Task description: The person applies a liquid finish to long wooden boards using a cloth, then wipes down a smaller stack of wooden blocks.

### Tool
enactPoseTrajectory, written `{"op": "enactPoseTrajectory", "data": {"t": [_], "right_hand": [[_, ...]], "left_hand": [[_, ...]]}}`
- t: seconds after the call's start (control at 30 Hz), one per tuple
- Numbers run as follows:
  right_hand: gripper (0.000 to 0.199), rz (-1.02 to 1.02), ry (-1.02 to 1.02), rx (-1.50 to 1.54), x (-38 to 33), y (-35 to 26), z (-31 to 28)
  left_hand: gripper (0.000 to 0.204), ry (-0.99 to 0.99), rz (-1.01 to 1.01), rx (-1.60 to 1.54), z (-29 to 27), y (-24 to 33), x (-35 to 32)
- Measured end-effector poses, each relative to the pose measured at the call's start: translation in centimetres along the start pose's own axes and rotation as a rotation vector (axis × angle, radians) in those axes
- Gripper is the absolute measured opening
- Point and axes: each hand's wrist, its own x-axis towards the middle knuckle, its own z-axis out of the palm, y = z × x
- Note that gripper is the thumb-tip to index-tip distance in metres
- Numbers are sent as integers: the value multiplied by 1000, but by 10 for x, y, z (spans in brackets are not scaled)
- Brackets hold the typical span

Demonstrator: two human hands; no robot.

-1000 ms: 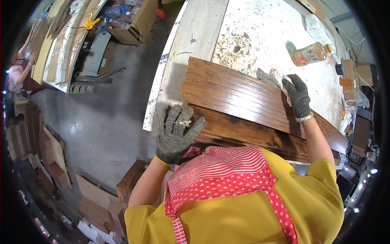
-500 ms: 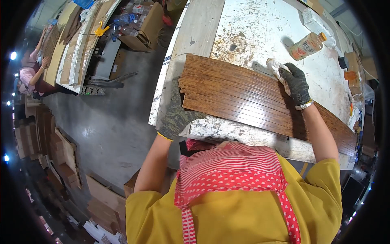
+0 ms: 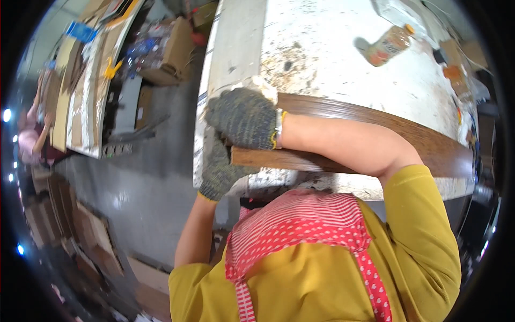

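Observation:
Brown, glossy wooden planks (image 3: 370, 119) lie side by side on a white, stained worktable (image 3: 322, 48). My left hand (image 3: 219, 169), in a dark knitted glove, grips their left end, its thumb along the near edge. Some of its fingers are hidden behind my other hand. Across the planks' left end reaches my right hand (image 3: 241, 119), also gloved, closed on a crumpled white cloth (image 3: 261, 86). The cloth peeks out beyond the glove; the rest is covered. My right forearm hides part of the planks.
A bottle with an orange cap (image 3: 387, 45) stands on the table's far right, near a clear plastic-wrapped bundle (image 3: 407, 19). At left, across the grey floor (image 3: 145, 177), are another bench (image 3: 88, 107), a cardboard box of bottles (image 3: 170, 51) and a person in pink (image 3: 33, 139).
My right hand has swept with the cloth from the planks' far right edge to their left end, beside my left hand. The view has shifted slightly.

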Motion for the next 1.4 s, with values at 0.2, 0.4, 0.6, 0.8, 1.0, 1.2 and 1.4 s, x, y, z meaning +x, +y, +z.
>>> {"op": "enactPoseTrajectory", "data": {"t": [0.2, 0.4, 0.6, 0.8, 1.0, 1.2, 1.4], "right_hand": [[21, 282, 73, -307, -53, -9, -24], [20, 359, 23, -310, -11, -14, 25], [19, 667, 25, 90, -118, 2, -64], [27, 701, 466, -181, -208, -39, -136], [38, 661, 76, -8, -245, -71, -82], [18, 893, 214, -717, -426, -41, -198], [30, 1598, 143, -489, -504, 14, -328]], "left_hand": [[95, -47, 209, 394, -22, -33, -19], [109, -197, 56, 488, -38, -24, 6], [101, -256, -240, 407, -36, 68, 0], [53, -128, 538, 912, 50, 121, 70], [37, -266, 486, 1162, 153, 72, 141], [27, -207, 546, 1072, 151, 76, 132], [28, -214, 581, 1199, 233, 102, 125]]}}
